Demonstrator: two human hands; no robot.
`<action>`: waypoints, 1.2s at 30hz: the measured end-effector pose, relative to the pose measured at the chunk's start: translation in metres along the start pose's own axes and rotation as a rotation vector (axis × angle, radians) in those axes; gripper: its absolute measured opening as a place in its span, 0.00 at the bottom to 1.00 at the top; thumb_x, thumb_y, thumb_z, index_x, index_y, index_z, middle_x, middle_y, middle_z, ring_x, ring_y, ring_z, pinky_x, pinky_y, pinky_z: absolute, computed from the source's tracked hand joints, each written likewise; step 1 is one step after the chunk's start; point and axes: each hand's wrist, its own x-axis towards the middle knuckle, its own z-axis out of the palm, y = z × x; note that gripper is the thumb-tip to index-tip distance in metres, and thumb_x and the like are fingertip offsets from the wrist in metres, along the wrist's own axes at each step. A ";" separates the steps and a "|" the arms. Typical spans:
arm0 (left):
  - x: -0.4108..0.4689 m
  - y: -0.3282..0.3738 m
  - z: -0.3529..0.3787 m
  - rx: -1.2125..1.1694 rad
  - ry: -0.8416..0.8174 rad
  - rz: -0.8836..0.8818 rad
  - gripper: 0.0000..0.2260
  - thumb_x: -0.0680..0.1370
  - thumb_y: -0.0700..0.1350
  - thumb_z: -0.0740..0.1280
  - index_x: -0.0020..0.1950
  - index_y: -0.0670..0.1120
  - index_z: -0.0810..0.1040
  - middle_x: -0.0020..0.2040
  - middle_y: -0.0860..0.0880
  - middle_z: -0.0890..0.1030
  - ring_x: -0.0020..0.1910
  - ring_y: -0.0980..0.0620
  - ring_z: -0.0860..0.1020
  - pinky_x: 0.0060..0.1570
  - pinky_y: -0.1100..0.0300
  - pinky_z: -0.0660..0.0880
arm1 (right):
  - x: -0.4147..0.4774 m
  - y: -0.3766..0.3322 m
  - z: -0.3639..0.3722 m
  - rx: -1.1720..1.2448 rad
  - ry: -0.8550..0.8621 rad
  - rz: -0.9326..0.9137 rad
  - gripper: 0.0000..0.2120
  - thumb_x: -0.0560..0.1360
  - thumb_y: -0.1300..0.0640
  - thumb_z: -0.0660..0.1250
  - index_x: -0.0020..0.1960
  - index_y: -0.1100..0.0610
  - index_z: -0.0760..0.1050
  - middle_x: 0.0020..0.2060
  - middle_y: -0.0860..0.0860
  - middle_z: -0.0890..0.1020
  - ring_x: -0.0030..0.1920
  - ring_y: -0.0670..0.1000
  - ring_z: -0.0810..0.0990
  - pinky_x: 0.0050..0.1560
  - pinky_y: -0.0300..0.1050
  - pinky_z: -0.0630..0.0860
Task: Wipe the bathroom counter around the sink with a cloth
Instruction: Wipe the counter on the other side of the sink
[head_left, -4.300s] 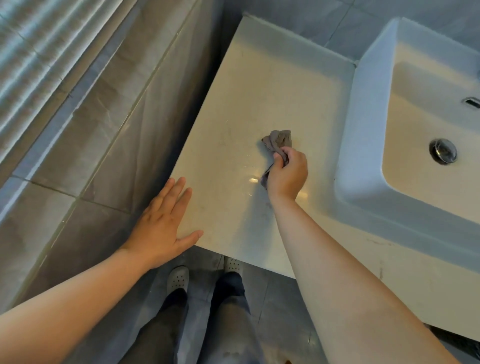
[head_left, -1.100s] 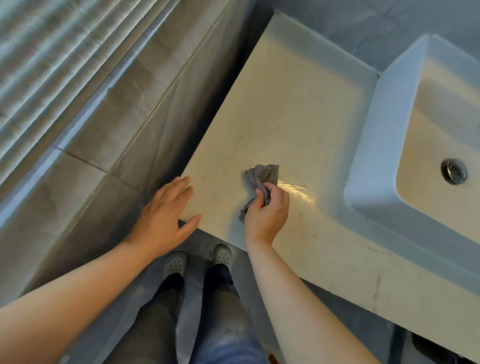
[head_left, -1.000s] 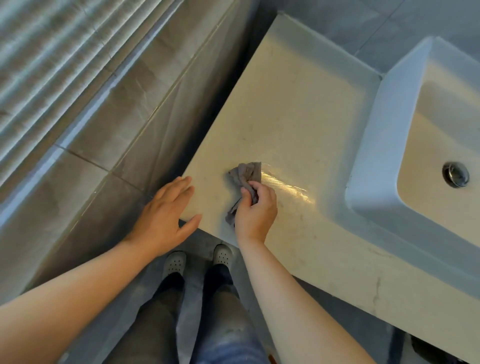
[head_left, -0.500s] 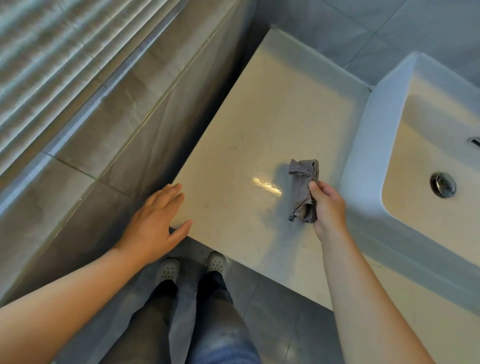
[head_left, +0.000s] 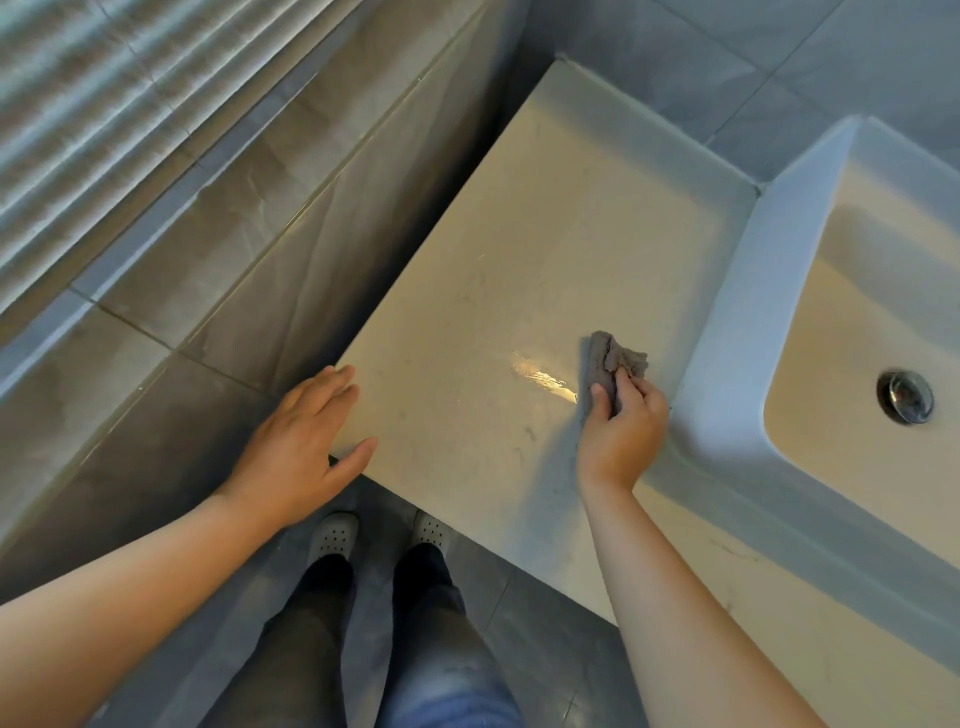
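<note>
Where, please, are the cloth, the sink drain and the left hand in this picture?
cloth (head_left: 612, 358), head view, on the bunched grey fabric near its top.
sink drain (head_left: 905, 396), head view, on the middle of the metal plug.
left hand (head_left: 293, 449), head view, on the back of the hand.

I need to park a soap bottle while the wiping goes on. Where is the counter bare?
The back of the counter is bare, bordered by the side wall, rear wall and sink. So is the middle, between the left hand and the cloth. Crowded by the sink, where the right hand grips it.
</note>
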 end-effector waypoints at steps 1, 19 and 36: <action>0.000 0.001 0.001 0.002 0.007 0.001 0.36 0.74 0.64 0.51 0.71 0.39 0.68 0.75 0.46 0.63 0.75 0.48 0.58 0.68 0.52 0.62 | -0.002 -0.001 0.004 0.028 0.007 -0.013 0.16 0.76 0.60 0.66 0.63 0.61 0.76 0.59 0.56 0.76 0.59 0.55 0.74 0.56 0.39 0.68; -0.001 -0.002 0.002 -0.047 0.062 0.002 0.39 0.75 0.70 0.48 0.70 0.41 0.70 0.74 0.49 0.65 0.73 0.55 0.58 0.68 0.57 0.59 | -0.041 -0.092 0.043 0.461 -0.391 -0.177 0.12 0.74 0.62 0.68 0.57 0.59 0.80 0.48 0.50 0.76 0.47 0.36 0.75 0.48 0.23 0.69; 0.011 -0.007 -0.004 -0.071 0.092 -0.024 0.30 0.75 0.61 0.55 0.68 0.43 0.72 0.68 0.49 0.70 0.65 0.52 0.67 0.59 0.54 0.72 | 0.018 -0.055 0.069 0.178 -0.024 -0.195 0.14 0.75 0.62 0.67 0.60 0.62 0.78 0.54 0.57 0.77 0.55 0.55 0.74 0.55 0.37 0.67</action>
